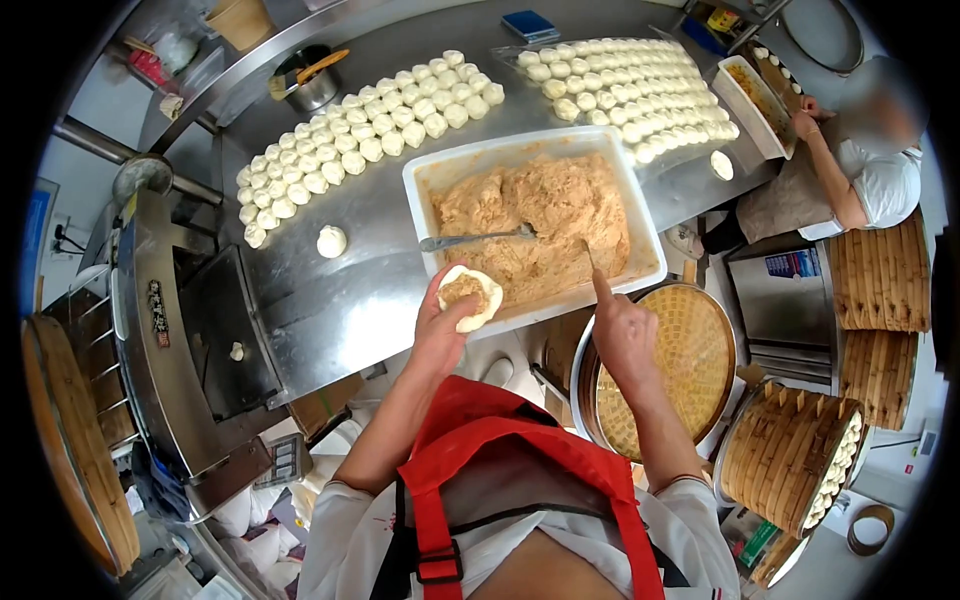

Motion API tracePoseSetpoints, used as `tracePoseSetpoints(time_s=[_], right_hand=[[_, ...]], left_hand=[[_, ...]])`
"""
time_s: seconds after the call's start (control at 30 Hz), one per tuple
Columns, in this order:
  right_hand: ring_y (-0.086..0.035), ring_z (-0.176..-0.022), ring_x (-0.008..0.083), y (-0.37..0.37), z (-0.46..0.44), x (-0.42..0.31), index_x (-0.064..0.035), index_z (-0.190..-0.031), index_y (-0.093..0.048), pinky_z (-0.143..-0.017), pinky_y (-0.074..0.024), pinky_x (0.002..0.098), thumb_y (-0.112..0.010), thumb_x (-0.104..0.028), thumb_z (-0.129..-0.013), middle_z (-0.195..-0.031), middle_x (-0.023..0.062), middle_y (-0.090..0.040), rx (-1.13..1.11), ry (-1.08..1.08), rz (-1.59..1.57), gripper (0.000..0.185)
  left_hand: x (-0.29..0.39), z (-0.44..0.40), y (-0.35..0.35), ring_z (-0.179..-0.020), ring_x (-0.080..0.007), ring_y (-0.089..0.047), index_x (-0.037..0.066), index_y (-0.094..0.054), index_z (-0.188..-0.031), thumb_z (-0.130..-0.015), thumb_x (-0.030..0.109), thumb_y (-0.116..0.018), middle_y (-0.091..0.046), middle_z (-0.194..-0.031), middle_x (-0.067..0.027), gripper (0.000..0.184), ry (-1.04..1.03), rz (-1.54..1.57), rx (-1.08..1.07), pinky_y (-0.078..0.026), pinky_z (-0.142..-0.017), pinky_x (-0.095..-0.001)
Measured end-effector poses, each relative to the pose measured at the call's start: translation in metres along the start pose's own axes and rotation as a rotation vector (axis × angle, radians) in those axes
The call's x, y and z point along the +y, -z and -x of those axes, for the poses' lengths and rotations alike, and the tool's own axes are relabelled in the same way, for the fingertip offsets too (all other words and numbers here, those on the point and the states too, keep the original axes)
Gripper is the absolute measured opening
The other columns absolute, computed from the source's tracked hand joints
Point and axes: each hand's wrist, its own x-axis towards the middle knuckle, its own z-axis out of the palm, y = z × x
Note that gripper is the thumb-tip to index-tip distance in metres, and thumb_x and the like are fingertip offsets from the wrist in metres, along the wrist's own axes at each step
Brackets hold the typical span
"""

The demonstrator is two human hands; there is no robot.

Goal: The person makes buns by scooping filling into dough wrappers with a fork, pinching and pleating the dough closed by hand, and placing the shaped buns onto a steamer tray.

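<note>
My left hand (pixel 440 335) holds an open round of dough (pixel 487 306) with some filling (pixel 461 290) in its middle, beside the near left side of a white tub (pixel 652 240). Pinkish meat filling (pixel 570 200) fills much of the tub, and a metal spoon (pixel 475 239) lies across it. Over the tub's near edge, my right hand (pixel 625 335) is closed on the handle of a thin tool (pixel 590 256), whose tip touches the filling.
Rows of filled buns (pixel 370 125) stand on the metal table (pixel 325 315); more buns (pixel 640 90) sit on a tray at the back right. One bun (pixel 331 241) stands apart. Bamboo steamers (pixel 790 450) are at right, near a co-worker (pixel 870 165).
</note>
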Motion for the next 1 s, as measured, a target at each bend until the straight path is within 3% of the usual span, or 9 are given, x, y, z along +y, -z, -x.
tracePoseSetpoints(time_s=[0.07, 0.1, 0.3, 0.4, 0.5, 0.6, 0.73, 0.83, 1.0], right_hand=[[-0.058, -0.048, 0.0243, -0.008, 0.002, 0.004, -0.0080, -0.124, -0.060, -0.047, -0.0441, 0.0360, -0.056, -0.005, -0.074, -0.063, 0.0067, -0.060, 0.036, -0.003, -0.037, 0.050], [-0.062, -0.057, 0.0245, -0.008, 0.004, 0.005, -0.0061, -0.122, -0.060, -0.052, -0.0464, 0.0372, -0.059, -0.006, -0.075, -0.068, 0.0096, -0.061, -0.048, -0.045, -0.056, 0.047], [-0.063, -0.075, 0.0282, 0.040, -0.004, -0.016, -0.0034, -0.115, -0.063, -0.062, -0.0496, 0.0375, -0.068, -0.008, -0.077, -0.083, 0.0146, -0.063, 0.340, 0.160, -0.243, 0.038], [-0.062, -0.074, 0.0248, 0.039, 0.009, -0.037, -0.0025, -0.106, -0.066, -0.066, -0.0499, 0.0341, -0.072, -0.013, -0.078, -0.085, 0.0114, -0.065, 0.013, 0.049, -0.806, 0.030], [-0.059, -0.073, 0.0154, 0.027, 0.010, -0.061, -0.0014, -0.099, -0.067, -0.067, -0.0481, 0.0281, -0.074, -0.018, -0.080, -0.084, 0.0066, -0.064, -0.223, -0.169, -1.202, 0.027], [-0.053, -0.071, 0.0080, 0.003, 0.009, -0.074, -0.0021, -0.099, -0.067, -0.066, -0.0450, 0.0241, -0.075, -0.021, -0.082, -0.079, 0.0010, -0.062, -0.299, -0.290, -1.478, 0.026], [-0.051, -0.068, 0.0066, -0.010, 0.011, -0.082, -0.0021, -0.093, -0.067, -0.062, -0.0427, 0.0223, -0.072, -0.015, -0.084, -0.074, -0.0025, -0.061, -0.361, -0.367, -1.613, 0.017], [-0.053, -0.065, 0.0088, 0.003, 0.012, -0.084, -0.0021, -0.089, -0.066, -0.059, -0.0424, 0.0234, -0.070, -0.014, -0.086, -0.072, 0.0002, -0.060, -0.309, -0.377, -1.527, 0.013], [-0.054, -0.061, 0.0139, 0.035, 0.008, -0.082, -0.0028, -0.088, -0.065, -0.058, -0.0437, 0.0262, -0.070, -0.014, -0.085, -0.075, 0.0067, -0.061, 0.087, -0.026, -1.031, 0.012]], left_hand=[[0.002, 0.000, -0.001, -0.106, -0.0248, -0.060, 0.004, -0.045, -0.134, -0.086, -0.008, -0.055, -0.057, -0.116, -0.0114, 0.051, 0.050, 0.090, -0.041, -0.051, -0.097, -0.0407], [0.001, 0.000, 0.001, -0.113, -0.0294, -0.058, 0.002, -0.044, -0.133, -0.088, -0.002, -0.052, -0.055, -0.122, -0.0134, 0.046, 0.055, 0.093, -0.096, -0.048, -0.099, -0.0504], [-0.002, 0.003, -0.005, -0.115, -0.0284, -0.057, 0.003, -0.047, -0.131, -0.087, -0.004, -0.054, -0.056, -0.122, -0.0120, 0.045, 0.021, 0.105, -0.103, -0.047, -0.101, -0.0491], [0.000, 0.010, -0.018, -0.115, -0.0267, -0.057, 0.004, -0.049, -0.129, -0.088, -0.003, -0.056, -0.058, -0.121, -0.0102, 0.043, -0.001, 0.136, -0.050, -0.047, -0.102, -0.0444], [0.000, 0.016, -0.024, -0.114, -0.0252, -0.058, 0.004, -0.049, -0.130, -0.089, -0.002, -0.056, -0.059, -0.120, -0.0091, 0.042, -0.019, 0.124, -0.062, -0.046, -0.101, -0.0394], [-0.001, 0.024, -0.033, -0.114, -0.0241, -0.058, 0.005, -0.048, -0.130, -0.090, -0.001, -0.055, -0.060, -0.120, -0.0094, 0.041, -0.034, 0.156, -0.081, -0.046, -0.099, -0.0364], [-0.009, 0.027, -0.036, -0.111, -0.0213, -0.059, 0.006, -0.048, -0.131, -0.090, -0.002, -0.056, -0.060, -0.119, -0.0090, 0.042, -0.087, 0.130, -0.056, -0.048, -0.096, -0.0350], [-0.014, 0.033, -0.041, -0.107, -0.0175, -0.059, 0.005, -0.048, -0.128, -0.088, -0.005, -0.057, -0.059, -0.117, -0.0073, 0.042, -0.201, 0.076, 0.023, -0.049, -0.093, -0.0319], [-0.021, 0.033, -0.040, -0.101, -0.0140, -0.060, 0.005, -0.047, -0.127, -0.088, -0.008, -0.056, -0.060, -0.113, -0.0064, 0.042, -0.408, -0.083, 0.125, -0.051, -0.088, -0.0283]])
